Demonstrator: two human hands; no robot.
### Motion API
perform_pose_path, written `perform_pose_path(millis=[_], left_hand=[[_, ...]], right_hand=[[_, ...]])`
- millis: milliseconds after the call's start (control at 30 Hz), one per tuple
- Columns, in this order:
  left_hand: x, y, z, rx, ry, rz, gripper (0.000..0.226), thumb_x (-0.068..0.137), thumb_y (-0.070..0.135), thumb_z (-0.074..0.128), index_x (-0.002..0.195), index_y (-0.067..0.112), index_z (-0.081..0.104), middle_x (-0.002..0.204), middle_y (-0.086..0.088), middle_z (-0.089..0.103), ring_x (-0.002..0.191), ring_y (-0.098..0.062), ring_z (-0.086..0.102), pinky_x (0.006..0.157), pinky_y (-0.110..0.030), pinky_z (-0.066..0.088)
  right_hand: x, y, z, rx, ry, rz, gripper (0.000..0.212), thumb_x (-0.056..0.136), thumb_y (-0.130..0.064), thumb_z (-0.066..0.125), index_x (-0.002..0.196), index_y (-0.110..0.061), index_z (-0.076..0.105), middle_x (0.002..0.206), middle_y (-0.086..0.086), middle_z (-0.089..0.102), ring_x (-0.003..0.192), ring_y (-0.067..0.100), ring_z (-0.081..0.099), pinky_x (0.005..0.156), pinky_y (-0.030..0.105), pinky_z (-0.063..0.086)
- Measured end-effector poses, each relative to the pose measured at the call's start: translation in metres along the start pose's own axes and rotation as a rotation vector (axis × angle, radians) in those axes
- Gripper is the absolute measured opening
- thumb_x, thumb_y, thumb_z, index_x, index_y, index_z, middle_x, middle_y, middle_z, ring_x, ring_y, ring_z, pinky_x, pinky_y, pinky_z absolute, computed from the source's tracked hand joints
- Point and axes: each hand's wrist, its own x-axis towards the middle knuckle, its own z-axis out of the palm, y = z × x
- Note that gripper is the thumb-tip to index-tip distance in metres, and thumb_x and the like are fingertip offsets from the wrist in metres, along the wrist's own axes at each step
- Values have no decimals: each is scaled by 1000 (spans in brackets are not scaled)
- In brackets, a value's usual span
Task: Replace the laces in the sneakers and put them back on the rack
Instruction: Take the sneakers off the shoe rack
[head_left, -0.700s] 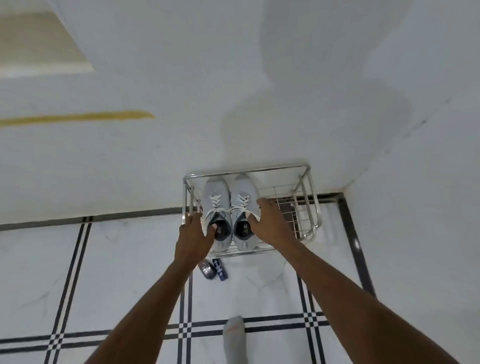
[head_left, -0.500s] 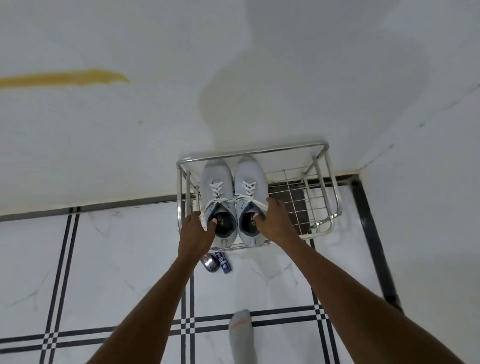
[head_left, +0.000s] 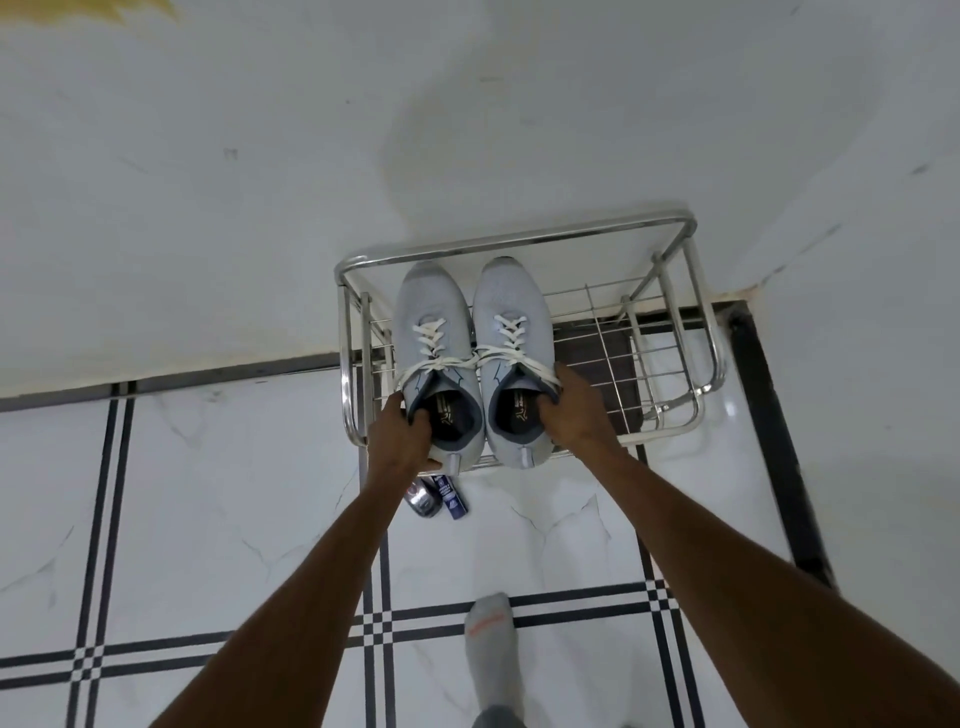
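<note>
A: Both thumbs have slid deeper into the collars since before.

B: Yes. My left hand and right hand grip the sneakers there, seating them square on the rack.

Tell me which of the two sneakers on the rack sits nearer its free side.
The sneaker held by the right hand, the right sneaker: bare wire shelf of the rack lies beside it, while the left sneaker sits against the rack's end.
</note>
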Motion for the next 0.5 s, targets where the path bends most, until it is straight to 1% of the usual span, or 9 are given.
perform_pose_path(millis=[33,67,133,167,233,300,367,400,500], left_hand=[[-8,0,0,-10,10,20,36,97,17,50,131,5,53,111,-11,61,97,-39,68,67,-53,63],[-19,-1,1,-10,20,36,33,98,14,49,130,5,53,110,-12,62,97,-37,67,65,-50,64],[-40,-5,2,7,59,71,35,98,15,48,131,7,54,109,-10,63,94,-32,66,58,-34,63],[-56,-9,3,4,78,93,39,96,21,48,133,10,54,109,-8,63,93,-32,66,60,-34,63],[-80,-22,5,-23,92,127,50,88,33,46,136,19,53,107,-6,65,91,-35,69,69,-51,63],[-108,-40,11,-60,95,135,50,91,29,49,141,22,51,107,-4,64,91,-32,69,70,-54,62],[-144,-58,24,-59,117,156,48,97,14,52,145,19,50,109,-2,63,92,-27,67,74,-43,61],[-162,-69,30,-38,129,171,48,98,10,53,145,17,49,109,-1,64,91,-24,65,77,-35,57],[-216,-107,51,-64,169,216,46,99,4,53,145,13,50,109,4,62,93,-18,62,76,-11,45]], right_hand=[[-7,2,-2,6,1,-16,41,92,-6,59,132,-6,57,122,16,67,112,33,63,92,31,49],[-18,5,-4,2,3,-39,40,92,-6,58,132,-7,57,120,15,67,111,32,63,90,29,48],[-35,11,-8,27,29,-89,42,92,-3,57,134,-7,57,120,12,67,110,29,63,86,23,43],[-48,16,-11,48,44,-113,44,92,-2,57,135,-6,56,121,11,67,111,28,62,85,19,41],[-74,30,-14,74,80,-142,48,92,-1,57,140,-5,52,125,11,65,115,26,60,88,17,39],[-104,51,-13,92,81,-165,53,92,-4,57,145,-7,47,132,9,62,120,25,59,98,24,44],[-135,82,-10,104,86,-177,58,93,-8,57,149,-11,44,137,7,61,124,23,58,106,38,47],[-152,99,-6,106,93,-178,59,93,-8,57,150,-12,43,137,6,60,124,23,58,107,40,47],[-200,146,8,110,105,-178,61,94,-8,57,152,-14,41,139,5,59,127,20,56,110,36,45]])
